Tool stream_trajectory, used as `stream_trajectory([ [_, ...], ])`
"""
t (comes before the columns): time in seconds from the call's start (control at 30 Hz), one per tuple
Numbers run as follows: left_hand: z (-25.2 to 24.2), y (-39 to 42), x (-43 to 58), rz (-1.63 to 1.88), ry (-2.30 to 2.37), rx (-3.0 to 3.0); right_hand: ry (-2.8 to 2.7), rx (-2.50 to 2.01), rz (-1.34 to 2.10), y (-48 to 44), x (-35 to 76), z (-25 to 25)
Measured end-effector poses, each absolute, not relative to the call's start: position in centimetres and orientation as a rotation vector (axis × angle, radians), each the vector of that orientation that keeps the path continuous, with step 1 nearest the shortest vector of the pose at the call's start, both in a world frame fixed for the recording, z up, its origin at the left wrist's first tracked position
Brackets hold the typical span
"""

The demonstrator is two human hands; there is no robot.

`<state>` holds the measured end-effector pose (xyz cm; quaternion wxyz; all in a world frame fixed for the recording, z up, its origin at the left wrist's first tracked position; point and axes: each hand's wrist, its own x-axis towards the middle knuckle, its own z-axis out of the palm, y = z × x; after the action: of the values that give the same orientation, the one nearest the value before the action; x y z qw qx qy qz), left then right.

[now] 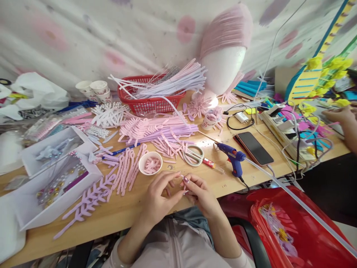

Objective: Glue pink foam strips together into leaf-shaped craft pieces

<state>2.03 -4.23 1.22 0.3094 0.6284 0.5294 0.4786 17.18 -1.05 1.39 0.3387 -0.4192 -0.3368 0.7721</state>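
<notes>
Close to my body, over the table's front edge, my left hand point(161, 197) and my right hand point(201, 194) meet fingertip to fingertip. Both are closed in a pinch; whatever lies between the fingertips is too small and covered to name. A paper cup point(141, 169) of short pink fuzzy pieces stands just beyond my left hand. Past my right hand lie scissors point(192, 155) with pale handles and a small red-and-yellow tool point(209, 163) with a clear end. A blue glue gun point(234, 158) with a long glue stick rests farther right.
A red basket point(156, 106) holds pipe cleaners, beside a white head form point(225, 69). White boxes point(58, 203) and lilac fuzzy branches point(86, 204) lie left. A phone point(256, 148), a power strip point(284, 130) and a red-lined bin point(312, 223) are right. Another person's hand point(341, 117) shows far right.
</notes>
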Motion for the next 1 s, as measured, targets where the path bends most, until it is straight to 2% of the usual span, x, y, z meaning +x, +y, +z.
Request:
stream_trajectory([
  [0.13, 1.4, -4.2, 2.0, 1.4, 1.39, 1.651, -1.016, -1.098, 1.9, -1.4, 17.2, 1.1],
  [0.37, 2.3, -4.2, 2.1, 1.612, 1.359, 1.67, -1.552, -1.068, 1.436, -2.2, 17.1, 1.2],
  [1.0, 2.3, -5.5, 2.2, 1.462, 1.187, 1.319, -1.925, -0.823, 0.878, -2.5, 17.4, 0.5],
])
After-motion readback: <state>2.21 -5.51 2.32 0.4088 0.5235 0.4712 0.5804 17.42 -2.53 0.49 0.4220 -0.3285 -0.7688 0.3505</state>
